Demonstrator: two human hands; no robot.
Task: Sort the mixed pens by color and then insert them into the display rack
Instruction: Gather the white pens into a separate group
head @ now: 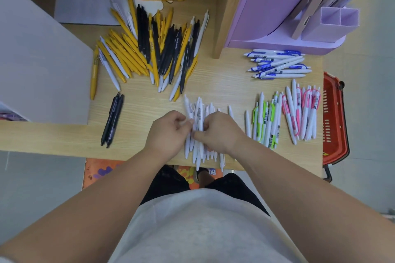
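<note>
The light wood-grain desk (224, 87) carries pens in separate groups. Far left lies a mixed heap (149, 49) of yellow, black and white pens. A few black pens (112, 119) lie together nearer the front. White pens (199, 147) lie at the front edge, some tips overhanging. To the right lie green-clipped pens (265, 119), pink-clipped pens (303, 113) and, farther back, blue-clipped pens (277, 64), just in front of the purple display rack (277, 17).

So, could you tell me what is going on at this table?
A person is sorting pens on the table. The left hand and right hand both grip the white pens at the near edge. Blue-clipped pens, green-clipped pens and pink-clipped pens lie grouped to the right; the mixed heap waits behind.
</note>
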